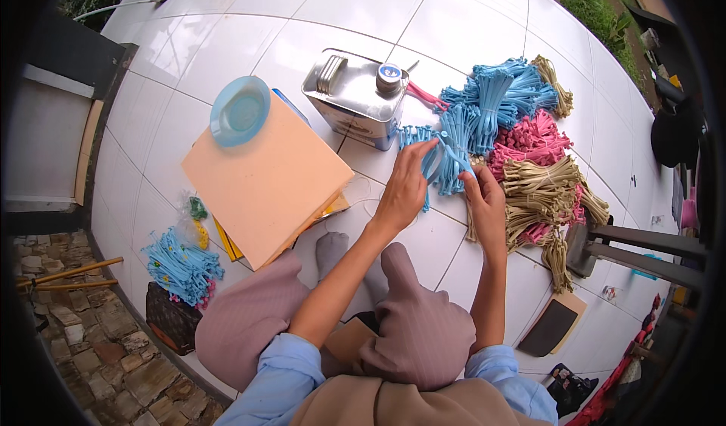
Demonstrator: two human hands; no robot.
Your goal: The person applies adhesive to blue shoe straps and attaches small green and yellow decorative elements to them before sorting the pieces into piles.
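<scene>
cataloguing from afar, i am entering the following.

item one, blue bundle [456, 129]: slim knob-ended strips, standing on the white tiled floor [393, 2] just beyond the hands, in front of a larger blue heap [514, 85].

left hand [407, 188]: thumb and fingers are pinching a pale blue strip [454, 156] at the bundle's near side.

right hand [490, 203]: thumb and forefinger are gripping the same strip lower down, the palm staying clear of the bundle.

handling: i am judging the bundle light, bendy and hardly fragile, the strips perhaps sliding a little against each other. i am favouring a hold around the middle, where the stems are gathering closely; the knobbed ends are likely spreading if squeezed.

alongside: pink bundles [529, 144] and tan bundles [541, 188] are lying to the right; a metal tin [354, 97] is standing to the left; a peach board [265, 184] is topping a stack, a blue dish [240, 112] resting at its far corner.

surface: glossy tiles, dark joints.

room: i am noting an open-sided space, brown stone paving [144, 373] showing at lower left, greenery [594, 13] growing at upper right.
</scene>
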